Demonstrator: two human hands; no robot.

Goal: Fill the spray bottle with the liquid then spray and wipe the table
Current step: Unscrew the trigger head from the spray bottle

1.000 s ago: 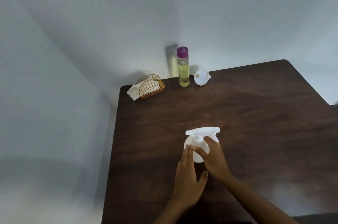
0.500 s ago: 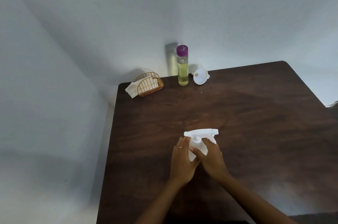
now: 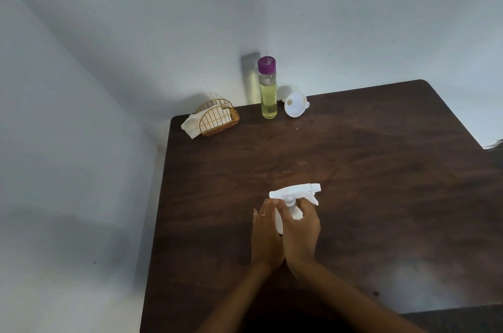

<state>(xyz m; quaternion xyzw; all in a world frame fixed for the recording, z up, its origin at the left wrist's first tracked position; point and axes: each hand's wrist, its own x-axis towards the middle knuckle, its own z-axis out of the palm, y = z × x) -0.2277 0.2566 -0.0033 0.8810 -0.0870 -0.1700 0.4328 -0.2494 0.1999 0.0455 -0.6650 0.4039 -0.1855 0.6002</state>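
Observation:
A white spray bottle (image 3: 295, 192) stands near the middle of the dark wooden table (image 3: 381, 169), its nozzle pointing right. My left hand (image 3: 265, 234) wraps around the bottle's body from the left. My right hand (image 3: 303, 226) grips the bottle's neck just under the trigger head. The hands hide most of the body. At the table's far edge stands a clear bottle (image 3: 268, 93) of yellow liquid with a purple cap. A white funnel (image 3: 295, 106) lies on its side just right of it.
A gold wire holder (image 3: 217, 117) with white napkins sits at the far left corner. Pale walls run behind and left of the table. The table's left edge lies close to my left arm.
My left hand has moved from beside the bottle to wrap around its body. My right hand has closed in at the neck. The bottle stays in place.

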